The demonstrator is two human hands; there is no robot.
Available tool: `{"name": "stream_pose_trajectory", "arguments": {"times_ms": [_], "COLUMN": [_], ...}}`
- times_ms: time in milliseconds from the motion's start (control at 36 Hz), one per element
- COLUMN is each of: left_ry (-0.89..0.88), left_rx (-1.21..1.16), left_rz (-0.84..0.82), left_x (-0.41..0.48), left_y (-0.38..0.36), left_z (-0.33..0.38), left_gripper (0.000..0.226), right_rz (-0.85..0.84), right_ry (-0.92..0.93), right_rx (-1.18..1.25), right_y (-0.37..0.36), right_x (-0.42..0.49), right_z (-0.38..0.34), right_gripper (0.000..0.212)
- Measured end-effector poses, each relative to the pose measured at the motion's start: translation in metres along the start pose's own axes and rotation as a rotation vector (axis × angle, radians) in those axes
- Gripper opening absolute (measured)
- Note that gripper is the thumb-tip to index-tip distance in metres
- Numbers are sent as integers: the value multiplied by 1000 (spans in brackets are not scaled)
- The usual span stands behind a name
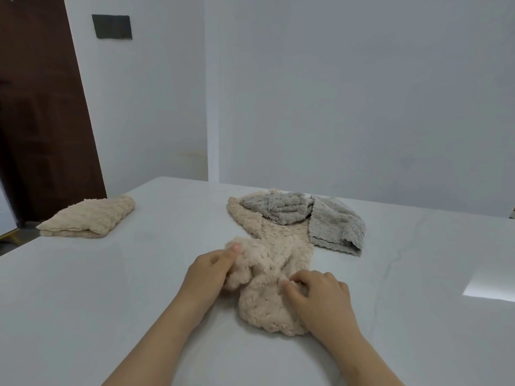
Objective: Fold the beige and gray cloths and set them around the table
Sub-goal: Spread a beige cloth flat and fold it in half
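folded beige cloth: it is lying well to the left of my left hand and farther off, close to the table's left edge, with its long axis running from near-left to far-right.
left hand: I am pinching a bunched corner of the beige cloth, with thumb and fingers curling round the plush.
beige cloth: it is lying crumpled between my two hands and touching both. Its long axis is running away from me toward the pile beyond. Beige plush is passing under the gray there, and I cannot tell whether that far part is the same piece.
right hand: I am gripping the cloth's right side, knuckles up and fingers digging into the plush.
crumpled gray cloth: it is sitting beyond both hands, resting on the far beige plush.
flatter gray cloth: it is lying beyond my right hand and slightly to its right, touching the crumpled one, with its long axis running from far to near.
table: bare top is stretching left of my left hand to the edge and right of my right hand past a bright patch of light. The far edge is running just behind the gray cloths.
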State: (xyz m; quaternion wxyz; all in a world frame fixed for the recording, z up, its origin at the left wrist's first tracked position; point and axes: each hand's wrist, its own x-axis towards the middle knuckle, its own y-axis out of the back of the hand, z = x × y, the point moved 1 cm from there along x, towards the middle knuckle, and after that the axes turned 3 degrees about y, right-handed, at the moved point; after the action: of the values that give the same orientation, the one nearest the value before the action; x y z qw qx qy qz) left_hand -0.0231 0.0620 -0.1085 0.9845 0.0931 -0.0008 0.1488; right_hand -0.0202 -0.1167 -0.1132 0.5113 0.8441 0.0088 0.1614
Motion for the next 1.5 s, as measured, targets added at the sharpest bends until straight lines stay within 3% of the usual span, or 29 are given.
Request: {"name": "stream_pose_trajectory", "arguments": {"times_ms": [83,222,306,389,500,611,722,889,972,1083,1194,1278,1389,1444,1500], "left_ry": [7,-49,-151,-234,-67,-37,-87,-282,-217,47,-128,-228,-131,-123,-137], "left_rx": [133,460,545,527,660,868,711,496,596,734,487,490,814,1000,1046], "left_rz": [61,210,208,117,-187,-248,-255,103,179,94,261,94,-185,-197,-144], "left_x": [2,0,0,6,20,29,26,18,20,26,26,19,17,15,15], "left_y": [4,10,5,-10,-32,-43,-48,-26,-5,17,25,9,-13,-19,-22], "left_z": [-1,-2,4,18,22,20,25,26,17,10,26,33,8,-5,-9], "left_gripper": [49,22,12,9,22,24,13,16,23,18,12,12,46,61,62], "right_rz": [43,90,42,-27,-75,-77,-5,157,176,93,82,82,0,-40,-89], "right_ry": [-64,-133,-151,-135,-104,-98,-138,-155,-161,-159,-153,-166,-152,-158,-151], "right_rx": [80,81,0,-27,-26,3,106,229,182,93,61,127,58,-27,-78], "right_y": [7,7,3,2,1,1,3,6,8,6,6,5,2,0,-3], "right_x": [0,-1,0,1,1,1,2,3,3,1,2,4,8,12,15], "right_z": [2,9,11,11,11,12,14,20,23,23,23,22,22,22,21], "right_gripper": [43,17,35,36,33,31,22,22,28,29,26,22,45,48,45]}}
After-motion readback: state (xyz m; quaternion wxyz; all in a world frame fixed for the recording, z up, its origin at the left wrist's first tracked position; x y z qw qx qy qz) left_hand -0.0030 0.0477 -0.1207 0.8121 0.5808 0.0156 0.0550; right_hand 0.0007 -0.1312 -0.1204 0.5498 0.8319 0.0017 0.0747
